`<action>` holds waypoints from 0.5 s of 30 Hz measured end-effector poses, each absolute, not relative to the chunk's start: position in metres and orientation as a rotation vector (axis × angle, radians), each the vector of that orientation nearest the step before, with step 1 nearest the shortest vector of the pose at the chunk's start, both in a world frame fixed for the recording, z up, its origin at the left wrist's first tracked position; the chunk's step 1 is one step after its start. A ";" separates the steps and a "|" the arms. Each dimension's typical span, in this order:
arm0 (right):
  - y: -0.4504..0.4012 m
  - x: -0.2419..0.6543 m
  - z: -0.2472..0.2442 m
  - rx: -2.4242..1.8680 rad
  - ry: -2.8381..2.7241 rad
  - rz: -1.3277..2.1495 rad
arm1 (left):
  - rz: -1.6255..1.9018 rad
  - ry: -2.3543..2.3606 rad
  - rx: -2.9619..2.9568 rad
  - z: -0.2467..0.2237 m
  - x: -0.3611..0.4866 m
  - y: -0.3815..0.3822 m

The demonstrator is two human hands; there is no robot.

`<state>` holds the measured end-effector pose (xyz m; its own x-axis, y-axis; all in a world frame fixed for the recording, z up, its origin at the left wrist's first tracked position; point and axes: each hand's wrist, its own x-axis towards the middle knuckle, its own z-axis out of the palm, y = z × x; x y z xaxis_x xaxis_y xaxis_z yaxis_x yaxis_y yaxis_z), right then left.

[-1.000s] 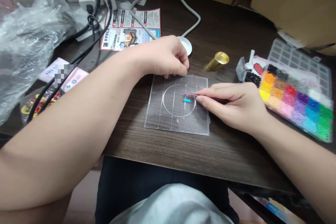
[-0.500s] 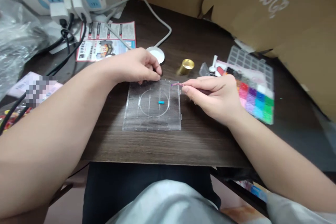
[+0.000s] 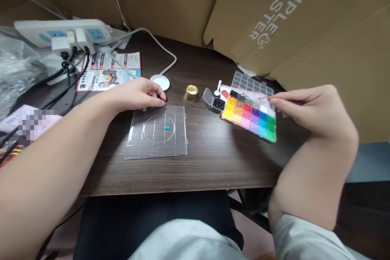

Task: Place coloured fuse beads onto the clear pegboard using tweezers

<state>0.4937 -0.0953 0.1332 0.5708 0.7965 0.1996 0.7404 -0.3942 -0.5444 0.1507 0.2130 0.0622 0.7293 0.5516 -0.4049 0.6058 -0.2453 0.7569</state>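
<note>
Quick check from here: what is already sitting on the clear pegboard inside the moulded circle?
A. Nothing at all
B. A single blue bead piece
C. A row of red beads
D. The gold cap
B: a single blue bead piece lies inside the circle of the clear pegboard, while the gold cap stands apart on the table and the red beads are in the bead box.

Left hand point(image 3: 138, 94) curled, palm down; right hand point(image 3: 307, 109) raised, fingers pinched.
</note>
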 end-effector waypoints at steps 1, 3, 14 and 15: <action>-0.098 0.503 0.133 -2.302 -1.198 0.228 | -0.075 0.885 1.910 0.062 0.150 0.214; -0.100 0.519 0.132 -2.430 -1.172 0.431 | -0.089 0.893 1.903 0.062 0.150 0.215; -0.100 0.545 0.122 -2.412 -1.214 0.518 | 0.002 0.912 1.900 0.067 0.149 0.206; -0.098 0.544 0.118 -2.271 -1.331 0.443 | 0.007 0.912 1.900 0.067 0.150 0.206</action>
